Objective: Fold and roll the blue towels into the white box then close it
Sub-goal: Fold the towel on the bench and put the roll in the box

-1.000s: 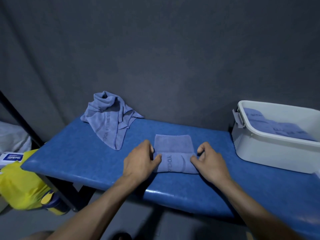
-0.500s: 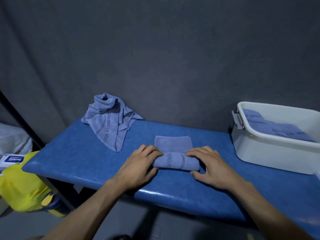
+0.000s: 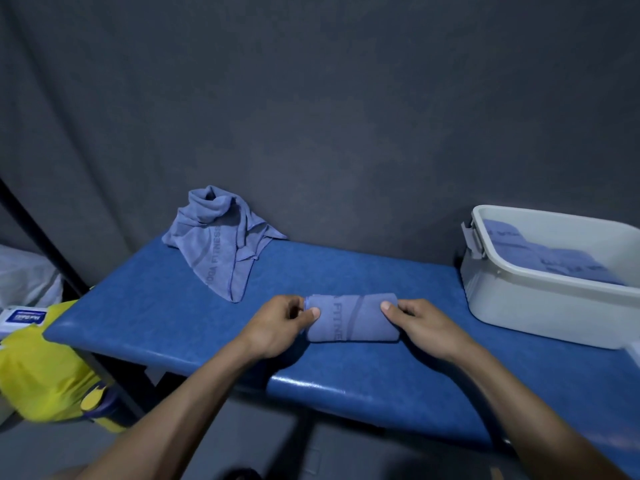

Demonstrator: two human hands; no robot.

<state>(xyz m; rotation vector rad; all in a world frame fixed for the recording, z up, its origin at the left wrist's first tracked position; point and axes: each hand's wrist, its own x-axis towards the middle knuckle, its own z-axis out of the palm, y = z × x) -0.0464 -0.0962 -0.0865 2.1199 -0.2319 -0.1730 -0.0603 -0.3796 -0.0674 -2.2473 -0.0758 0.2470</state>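
A blue towel rolled into a tight cylinder [image 3: 351, 317] lies on the blue padded bench [image 3: 173, 313]. My left hand [image 3: 278, 325] grips its left end, thumb on top. My right hand [image 3: 420, 325] grips its right end the same way. A second blue towel [image 3: 221, 242], printed with grey lettering, sits crumpled at the back left of the bench against the wall. The white box [image 3: 540, 306] stands open at the right end of the bench, with rolled blue towels [image 3: 554, 258] inside it.
A dark grey curtain hangs close behind the bench. A yellow bag [image 3: 45, 372] and a small white-and-blue packet [image 3: 22, 318] lie lower left, beside a black slanting pole [image 3: 45, 244]. A grey latch [image 3: 472, 237] hangs on the box's left end.
The towel's flat far part has been rolled up, so it is now a full cylinder. Both hands moved from pressing on the roll to gripping its two ends.
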